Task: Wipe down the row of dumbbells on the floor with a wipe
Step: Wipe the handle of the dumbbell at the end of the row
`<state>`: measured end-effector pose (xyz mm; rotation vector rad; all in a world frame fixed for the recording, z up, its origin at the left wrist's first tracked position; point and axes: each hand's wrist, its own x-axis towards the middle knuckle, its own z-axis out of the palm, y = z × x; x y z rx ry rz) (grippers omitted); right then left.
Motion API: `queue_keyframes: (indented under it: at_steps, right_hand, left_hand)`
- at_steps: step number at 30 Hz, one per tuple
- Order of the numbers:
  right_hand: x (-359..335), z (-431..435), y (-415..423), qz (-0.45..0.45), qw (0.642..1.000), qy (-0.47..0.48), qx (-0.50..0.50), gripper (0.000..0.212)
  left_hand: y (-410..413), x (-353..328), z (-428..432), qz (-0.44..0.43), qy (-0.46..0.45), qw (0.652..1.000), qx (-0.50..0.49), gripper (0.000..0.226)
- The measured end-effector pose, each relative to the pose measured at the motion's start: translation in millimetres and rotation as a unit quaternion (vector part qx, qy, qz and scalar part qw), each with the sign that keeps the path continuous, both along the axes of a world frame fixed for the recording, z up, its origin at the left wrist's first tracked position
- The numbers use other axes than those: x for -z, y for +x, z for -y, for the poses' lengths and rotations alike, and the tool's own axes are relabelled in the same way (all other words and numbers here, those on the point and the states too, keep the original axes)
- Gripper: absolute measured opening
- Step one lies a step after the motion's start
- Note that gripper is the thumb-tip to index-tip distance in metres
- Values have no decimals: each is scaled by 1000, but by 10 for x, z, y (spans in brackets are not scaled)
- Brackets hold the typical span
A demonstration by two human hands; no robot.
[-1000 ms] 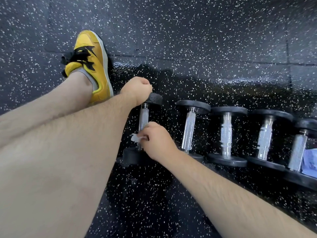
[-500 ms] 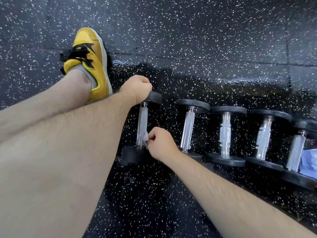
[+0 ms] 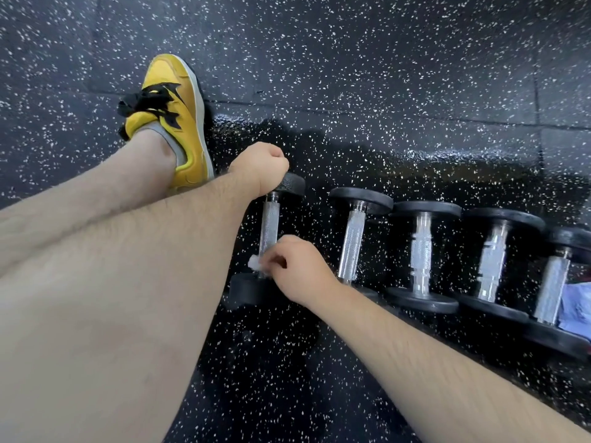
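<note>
The person's right hand (image 3: 300,270) pinches a small white wipe (image 3: 255,262) against the near end of the knurled steel handle of the leftmost dumbbell (image 3: 269,225), just above its near black head. Their left hand (image 3: 260,164) is curled over that dumbbell's far head, gripping it. To the right, four more dumbbells (image 3: 422,251) lie side by side in the row, handles parallel, heads nearly touching. A blue cloth (image 3: 575,308) lies against the last one at the frame's right edge. A yellow sneaker (image 3: 172,116) rests just left of the left hand. Speckled black rubber floor (image 3: 383,75) lies open beyond the far heads, crossed by a tile seam (image 3: 351,110).
</note>
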<state>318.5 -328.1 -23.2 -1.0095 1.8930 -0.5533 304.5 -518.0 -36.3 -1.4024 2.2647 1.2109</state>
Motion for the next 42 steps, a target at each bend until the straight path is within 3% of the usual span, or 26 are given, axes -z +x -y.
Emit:
queue_keyframes:
  at_steps: [4,8,14,18,24,33,38,40,42]
  right_hand:
    - [-48,146,-88,-22,992,43,-120,19]
    - [-22,147,-55,-40,993,9,-115,24]
    - [-116,181,-149,-10,985,105,-139,30]
    - [-151,131,-272,-66,967,176,-173,28]
    - [-157,132,-221,42,990,132,-29,14]
    - [-90,32,-131,-5,989,146,-21,25]
    - [-148,-58,-83,71,993,75,56,16]
    - [-180,-46,-44,149,979,61,125,9]
    - [-197,13,-12,169,969,51,170,10]
  left_hand:
    - [4,-25,-21,6,-3,1000,-4,31]
    - [-14,-57,-40,12,-13,1000,-2,33]
    - [-51,-118,-78,24,-13,1000,9,36]
    - [-64,-133,-110,33,-13,999,9,34]
    - [-46,-110,-77,29,-14,999,9,32]
    - [-40,-92,-72,32,-21,999,13,32]
    - [-32,-107,-71,29,-20,999,15,37]
    - [-47,-112,-90,36,-22,999,20,35]
    - [-59,-135,-100,42,-27,998,24,33]
